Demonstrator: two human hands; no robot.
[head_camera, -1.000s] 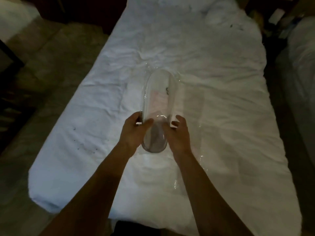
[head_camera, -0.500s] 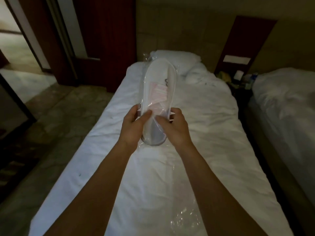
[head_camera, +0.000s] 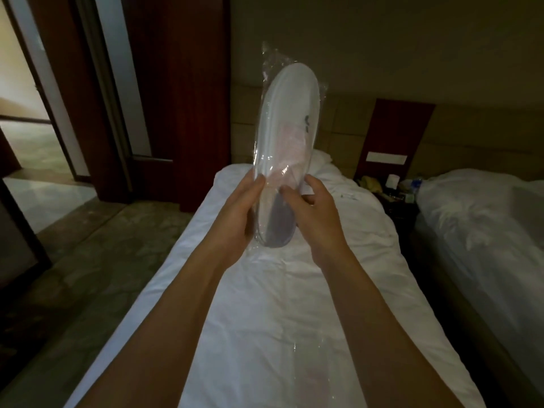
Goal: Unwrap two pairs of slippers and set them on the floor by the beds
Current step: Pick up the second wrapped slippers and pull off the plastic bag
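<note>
Slippers are the job, but start with the room: the near bed (head_camera: 294, 304) runs away from the viewer under a white sheet, a second bed (head_camera: 482, 231) lies to the right, and a strip of dark floor (head_camera: 97, 260) opens on the left toward a doorway. A nightstand (head_camera: 391, 192) sits between the two bed heads at the far end.

The wrapped pair of slippers (head_camera: 290, 125) is held up in the air above the near bed, long axis roughly upright, toe end far and high, still sealed in a clear plastic sleeve (head_camera: 266, 63) that crinkles loose above the toe. The left hand (head_camera: 238, 216) is closed around the lower left edge of the package; the right hand (head_camera: 318, 213) pinches the lower right edge, thumb on the front film. So each grip is closed on the package near its heel end.

Risks, as a judgement: both grips sit low, so the tall upper part could tip or swing when the film is pulled. The film looks slick; fingers may slide rather than tear it. If it rips suddenly, the slippers could drop onto the bed or off its left side. A faint glint of clear plastic (head_camera: 294, 347) lies on the sheet nearer the viewer; loose film there could be overlooked in this dim light.
</note>
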